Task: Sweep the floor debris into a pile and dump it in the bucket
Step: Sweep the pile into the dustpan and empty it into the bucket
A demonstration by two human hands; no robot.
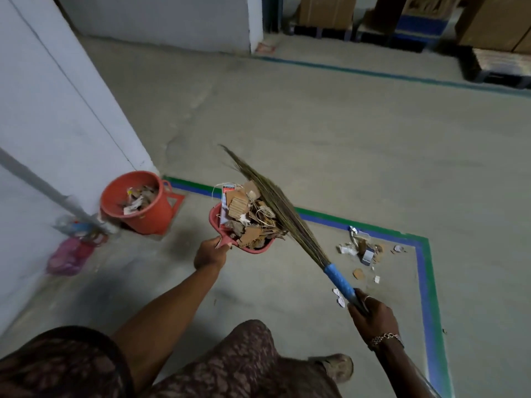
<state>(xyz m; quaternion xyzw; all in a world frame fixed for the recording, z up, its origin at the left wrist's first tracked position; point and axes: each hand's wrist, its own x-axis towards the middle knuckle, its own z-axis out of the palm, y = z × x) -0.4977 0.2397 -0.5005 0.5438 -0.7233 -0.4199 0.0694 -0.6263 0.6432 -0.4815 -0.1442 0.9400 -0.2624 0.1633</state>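
Note:
My left hand (209,253) grips the handle of a pink dustpan (216,220), held above the floor and heaped with cardboard scraps and paper (249,222). My right hand (372,313) grips the blue handle of a grass broom (272,198), whose bristles lie across the load in the dustpan. An orange bucket (143,209) stands to the left by the white wall, with some debris inside. A small scatter of paper and cardboard bits (362,248) lies on the floor to the right, inside the corner of the taped line.
A pink plastic bag (69,255) and a grey pole (46,186) sit by the white wall (51,110) left of the bucket. Blue-green floor tape (425,282) marks a corner. Cardboard boxes on pallets (488,24) line the far right. My foot (336,366) is below.

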